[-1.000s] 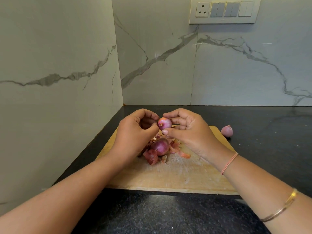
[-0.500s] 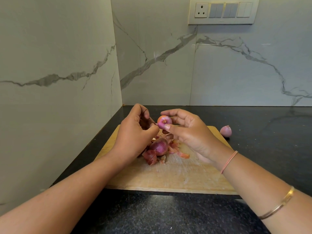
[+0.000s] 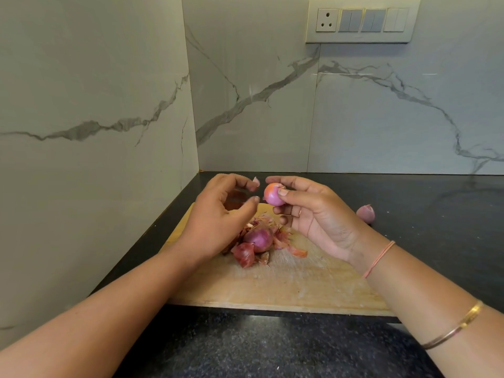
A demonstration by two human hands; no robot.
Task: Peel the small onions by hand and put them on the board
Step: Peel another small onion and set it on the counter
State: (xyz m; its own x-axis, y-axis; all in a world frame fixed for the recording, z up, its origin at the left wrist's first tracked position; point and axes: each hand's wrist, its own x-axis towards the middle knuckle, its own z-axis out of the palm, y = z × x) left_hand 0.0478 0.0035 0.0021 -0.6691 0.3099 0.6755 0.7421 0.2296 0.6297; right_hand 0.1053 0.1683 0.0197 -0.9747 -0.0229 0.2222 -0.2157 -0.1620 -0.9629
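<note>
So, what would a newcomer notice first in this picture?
Probably the pink onion, pinched in the right hand above the board, with the left hand close beside it. Next comes the pile of red skins on the board below the hands, lying around a second onion. A third onion lies apart on the black counter, right of the board.

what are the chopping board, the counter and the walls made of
Chopping board: pale wood, matte, scored with knife marks. Counter: black stone, probably polished granite, going by its fine speckle and faint reflections. Walls: white marble or marble-look tile with grey veins and a soft sheen; the straight seams suggest large tiles or slabs.
</note>
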